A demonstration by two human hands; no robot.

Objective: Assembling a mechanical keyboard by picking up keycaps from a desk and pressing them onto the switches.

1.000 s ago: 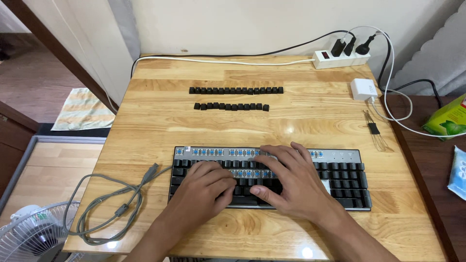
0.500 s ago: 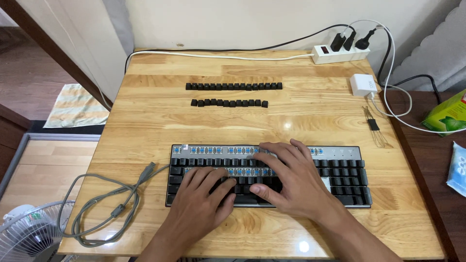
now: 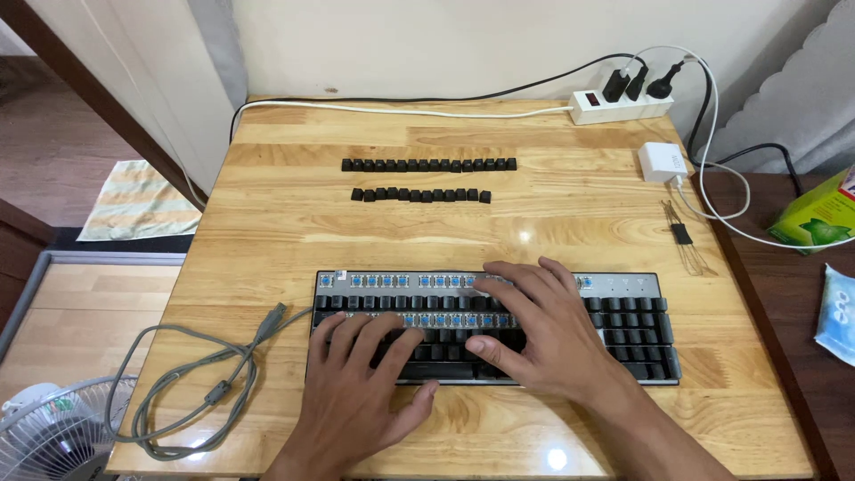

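Black keycaps [image 3: 426,166] lie in two rows behind the keyboard [image 3: 623,312], two rows of switches bare, while left hand [image 3: 361,392] and right hand [image 3: 543,334] rest flat on it, holding nothing.

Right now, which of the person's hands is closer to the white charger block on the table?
The right hand. It rests on the middle of the keyboard, below and left of the white charger block. The left hand lies farther left, over the keyboard's lower left part.

I see both hands flat on the black keyboard [image 3: 623,325], left hand [image 3: 361,396] on its lower left keys, right hand [image 3: 543,334] mid-board, two keycap rows [image 3: 426,178] beyond, grey cable [image 3: 191,392] coiled left.
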